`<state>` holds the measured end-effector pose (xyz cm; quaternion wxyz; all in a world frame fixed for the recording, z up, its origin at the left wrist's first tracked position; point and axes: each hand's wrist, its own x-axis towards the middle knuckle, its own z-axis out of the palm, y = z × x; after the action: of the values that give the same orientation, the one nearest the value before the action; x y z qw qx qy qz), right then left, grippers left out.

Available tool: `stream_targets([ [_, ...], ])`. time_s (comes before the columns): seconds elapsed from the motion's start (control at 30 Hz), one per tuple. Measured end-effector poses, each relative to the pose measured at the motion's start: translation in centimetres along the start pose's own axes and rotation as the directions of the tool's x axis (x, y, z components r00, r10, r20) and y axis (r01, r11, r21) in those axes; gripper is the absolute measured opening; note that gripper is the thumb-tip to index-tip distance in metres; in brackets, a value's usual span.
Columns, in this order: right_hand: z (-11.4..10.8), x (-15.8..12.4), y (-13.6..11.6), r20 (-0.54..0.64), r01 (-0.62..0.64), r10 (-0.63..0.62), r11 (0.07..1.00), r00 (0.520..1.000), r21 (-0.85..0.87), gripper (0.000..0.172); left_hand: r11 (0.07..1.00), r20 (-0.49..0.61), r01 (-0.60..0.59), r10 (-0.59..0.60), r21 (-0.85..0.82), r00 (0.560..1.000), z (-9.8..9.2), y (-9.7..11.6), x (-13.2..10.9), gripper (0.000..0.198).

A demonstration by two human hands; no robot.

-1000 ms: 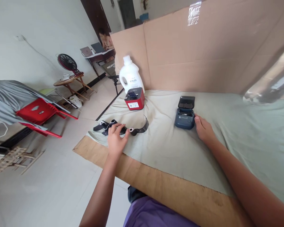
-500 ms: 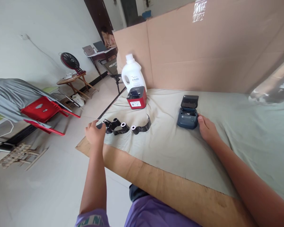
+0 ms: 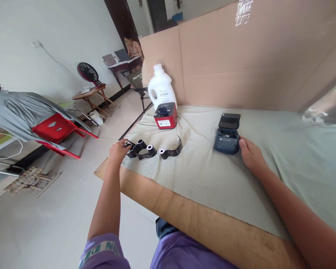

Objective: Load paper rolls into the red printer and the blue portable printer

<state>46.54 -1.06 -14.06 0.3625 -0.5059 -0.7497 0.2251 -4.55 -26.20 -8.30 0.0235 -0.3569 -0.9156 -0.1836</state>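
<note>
My left hand (image 3: 119, 151) reaches to the left end of a row of black rolls, its fingers closed around the leftmost black roll (image 3: 127, 143). Beside it stand another black roll (image 3: 141, 142) and a roll with a white core (image 3: 150, 148), their strips partly unwound. A further black roll (image 3: 162, 152) lies apart, its loose strip curling up to the right. My right hand (image 3: 251, 152) grips the right side of a dark blue portable label printer (image 3: 226, 142). The printer's lid (image 3: 229, 121) stands raised; its inside is too small to make out.
A red and black box-shaped device (image 3: 166, 117) stands before a white jug (image 3: 162, 87). A cardboard wall (image 3: 226, 67) closes the table's back. The wooden edge (image 3: 184, 203) shows in front of the cloth. One person sits at a far desk, another at the left by a red chair (image 3: 58, 129).
My left hand's fingers, farther apart before, have drawn together on the leftmost roll. The whole view has shifted slightly left. My right hand stays at the printer.
</note>
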Motion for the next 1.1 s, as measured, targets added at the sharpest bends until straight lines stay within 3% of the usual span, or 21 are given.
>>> stream_targets([
  [0.07,0.0,0.0,0.0,0.002,-0.006,0.006,1.000,1.000,-0.003,0.060,0.999,-0.007,0.035,-0.035,-0.012,0.999,-0.1,0.3,-0.4,0.055],
  [0.13,0.0,0.0,0.0,-0.005,-0.005,0.005,1.000,1.000,0.004,0.059,0.999,-0.090,0.023,-0.026,-0.034,0.996,-0.4,1.1,-1.2,0.054],
  [0.23,0.0,0.0,0.0,-0.013,0.001,-0.001,1.000,1.000,0.012,0.060,0.981,-0.234,-0.148,0.116,-0.124,0.965,-1.1,3.2,-2.9,0.043],
  [0.3,0.0,0.1,-0.1,-0.001,-0.005,0.005,1.000,1.000,0.010,0.062,0.929,-0.175,-0.326,0.297,-0.173,0.939,-1.3,5.1,-4.2,0.038],
  [0.4,-0.2,0.0,-0.3,0.018,-0.017,0.017,1.000,1.000,0.003,0.062,0.852,0.028,-0.496,0.507,-0.168,0.861,-0.8,7.5,-5.6,0.037],
  [0.5,-0.2,0.0,-0.3,0.023,-0.019,0.019,1.000,1.000,-0.005,0.061,0.860,0.104,-0.481,0.500,-0.169,0.859,0.2,8.7,-6.1,0.034],
  [0.63,0.0,0.0,0.0,0.013,-0.010,0.010,1.000,1.000,-0.007,0.057,0.859,0.118,-0.441,0.481,-0.258,0.868,0.9,8.4,-6.1,0.034],
  [0.8,-0.1,0.1,-0.5,-0.013,-0.008,0.009,1.000,1.000,0.014,0.054,0.809,-0.042,-0.467,0.485,-0.358,0.873,-1.3,9.6,-7.2,0.036],
  [0.9,-0.7,0.1,-2.2,-0.099,0.037,-0.030,0.997,0.995,0.065,0.052,0.756,-0.115,-0.491,0.493,-0.434,0.862,-3.2,12.4,-8.1,0.039],
  [1.0,-1.5,-0.4,-5.0,-0.152,0.109,-0.086,0.982,0.985,0.154,0.044,0.671,-0.117,-0.527,0.555,-0.522,0.823,-4.3,16.5,-8.7,0.040],
  [1.1,-2.0,-1.5,-8.3,-0.034,0.113,-0.108,0.943,0.994,0.314,0.034,0.547,-0.081,-0.546,0.656,-0.635,0.751,-4.1,21.4,-9.0,0.039],
])
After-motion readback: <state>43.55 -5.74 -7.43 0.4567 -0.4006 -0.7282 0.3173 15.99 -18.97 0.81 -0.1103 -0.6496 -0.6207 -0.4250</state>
